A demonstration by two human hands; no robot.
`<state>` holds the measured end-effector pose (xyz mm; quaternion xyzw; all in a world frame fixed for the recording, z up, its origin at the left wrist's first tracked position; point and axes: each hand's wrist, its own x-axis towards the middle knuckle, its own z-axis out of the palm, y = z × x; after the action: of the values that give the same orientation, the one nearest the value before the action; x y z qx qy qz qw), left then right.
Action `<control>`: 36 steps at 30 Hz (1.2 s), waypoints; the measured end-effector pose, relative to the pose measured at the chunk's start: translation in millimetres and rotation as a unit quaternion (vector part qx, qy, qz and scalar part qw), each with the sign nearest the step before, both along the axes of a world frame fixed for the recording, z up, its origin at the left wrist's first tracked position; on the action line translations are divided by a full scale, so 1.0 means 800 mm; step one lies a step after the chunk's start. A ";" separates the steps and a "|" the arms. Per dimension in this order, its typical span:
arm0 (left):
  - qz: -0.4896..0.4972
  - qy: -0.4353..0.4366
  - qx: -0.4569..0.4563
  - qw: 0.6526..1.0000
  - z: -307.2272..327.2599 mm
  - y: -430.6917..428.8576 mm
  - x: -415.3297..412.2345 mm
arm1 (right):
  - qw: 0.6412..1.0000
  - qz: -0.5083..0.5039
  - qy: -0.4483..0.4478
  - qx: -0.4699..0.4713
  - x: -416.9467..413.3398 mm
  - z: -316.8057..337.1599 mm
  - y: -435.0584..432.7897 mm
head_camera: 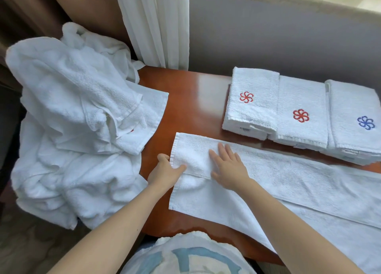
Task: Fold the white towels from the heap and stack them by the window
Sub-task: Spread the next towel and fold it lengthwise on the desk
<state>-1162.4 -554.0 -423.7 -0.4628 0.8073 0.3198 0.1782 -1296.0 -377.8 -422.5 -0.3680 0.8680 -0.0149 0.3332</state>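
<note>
White terry towel [268, 181] lies folded lengthwise across the wooden counter [191, 100]; the left hand [165, 172] pinches its left end while the right hand [228, 168] presses flat on it, fingers spread. The heap [68, 119] sits at the left, and three folded stacks [301, 113] line the wall under the window.

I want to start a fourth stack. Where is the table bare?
Bare table lies between the towel heap and the leftmost folded stack, behind the spread towel. The right side is crowded by three stacks.
</note>
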 end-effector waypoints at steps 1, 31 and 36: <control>-0.021 -0.026 -0.007 0.999 0.001 0.004 0.005 | 1.000 -0.004 0.005 -0.006 0.002 0.002 -0.002; -0.288 0.111 -0.057 0.949 0.003 0.113 0.122 | 0.977 0.124 0.007 -0.173 0.105 0.005 0.105; -0.360 0.095 -0.088 0.924 -0.003 0.125 0.155 | 0.976 0.185 -0.040 -0.105 0.133 0.002 0.114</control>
<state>-1038.3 -454.0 -426.1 -0.1221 0.9576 0.2039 0.1626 -1189.4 -286.8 -421.2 -0.5546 0.7642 -0.0589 0.3239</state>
